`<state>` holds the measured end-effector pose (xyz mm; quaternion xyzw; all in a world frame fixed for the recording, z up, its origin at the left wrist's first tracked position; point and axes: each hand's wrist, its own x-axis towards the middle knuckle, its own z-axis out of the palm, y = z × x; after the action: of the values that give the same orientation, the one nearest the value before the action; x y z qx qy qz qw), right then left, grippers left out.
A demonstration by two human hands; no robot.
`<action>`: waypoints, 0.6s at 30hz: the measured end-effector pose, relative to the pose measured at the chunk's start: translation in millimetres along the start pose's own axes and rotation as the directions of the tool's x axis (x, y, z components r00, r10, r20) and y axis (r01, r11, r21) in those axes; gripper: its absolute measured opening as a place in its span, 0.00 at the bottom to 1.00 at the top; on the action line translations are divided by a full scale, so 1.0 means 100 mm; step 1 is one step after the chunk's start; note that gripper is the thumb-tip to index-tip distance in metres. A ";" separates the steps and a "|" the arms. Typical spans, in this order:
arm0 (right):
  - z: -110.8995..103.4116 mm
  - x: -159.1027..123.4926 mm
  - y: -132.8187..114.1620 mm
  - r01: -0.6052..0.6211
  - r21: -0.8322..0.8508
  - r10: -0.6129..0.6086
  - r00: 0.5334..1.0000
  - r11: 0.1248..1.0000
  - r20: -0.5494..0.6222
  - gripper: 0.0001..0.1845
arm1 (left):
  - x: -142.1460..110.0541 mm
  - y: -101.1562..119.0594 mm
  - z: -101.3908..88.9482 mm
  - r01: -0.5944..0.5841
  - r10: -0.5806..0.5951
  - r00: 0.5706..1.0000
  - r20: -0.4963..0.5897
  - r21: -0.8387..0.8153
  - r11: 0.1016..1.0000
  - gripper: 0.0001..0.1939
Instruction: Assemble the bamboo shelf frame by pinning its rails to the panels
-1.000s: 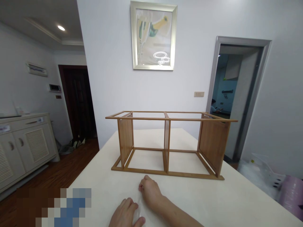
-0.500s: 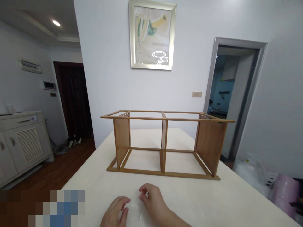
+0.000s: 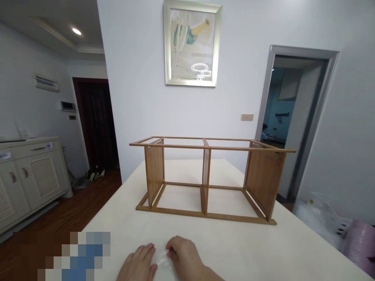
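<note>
A small clear plastic bag (image 3: 161, 257) lies crumpled on the table between my hands. My left hand (image 3: 137, 262) grips its left edge, fingertips above and thumb below. At its right side my right hand (image 3: 185, 255) pinches the plastic, thumb and fingers closed together. Whether anything is inside the bag I cannot make out. Beyond my hands a brown wooden shelf frame (image 3: 206, 179) lies on its side, with a panel at each end and a divider in the middle.
The pale table (image 3: 240, 246) carries the frame. On the right are a white plastic basket (image 3: 331, 212) and a pink roll (image 3: 359, 244). A white cabinet (image 3: 43, 171) stands to the left. Through the doorway (image 3: 281, 117) a person is partly visible.
My right hand has come down and closer to my left, and both now hold the plastic bag, which is more bunched up. The view has shifted slightly left.
</note>
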<state>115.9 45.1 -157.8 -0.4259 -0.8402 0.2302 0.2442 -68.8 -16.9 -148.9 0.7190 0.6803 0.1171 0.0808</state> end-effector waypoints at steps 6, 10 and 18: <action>-0.03 -0.04 0.00 0.051 0.109 -0.042 0.996 0.993 -0.082 0.19 | 0.22 -0.07 -0.03 -0.029 0.020 0.999 -0.050 -0.187 0.982 0.18; -0.03 -0.11 0.01 0.152 0.030 -0.148 0.981 0.988 -0.124 0.20 | 0.34 -0.03 0.02 -0.022 0.023 1.000 0.004 -0.248 0.969 0.10; 0.19 -0.36 0.23 0.154 -0.288 -0.140 0.988 0.945 0.070 0.10 | 0.28 0.08 -0.01 -0.006 0.016 0.999 0.033 -0.301 0.954 0.07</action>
<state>136.8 23.7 -194.1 -0.3877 -0.9001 0.0950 0.1746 -60.0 10.9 -143.5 0.7041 0.6491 0.2069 0.2003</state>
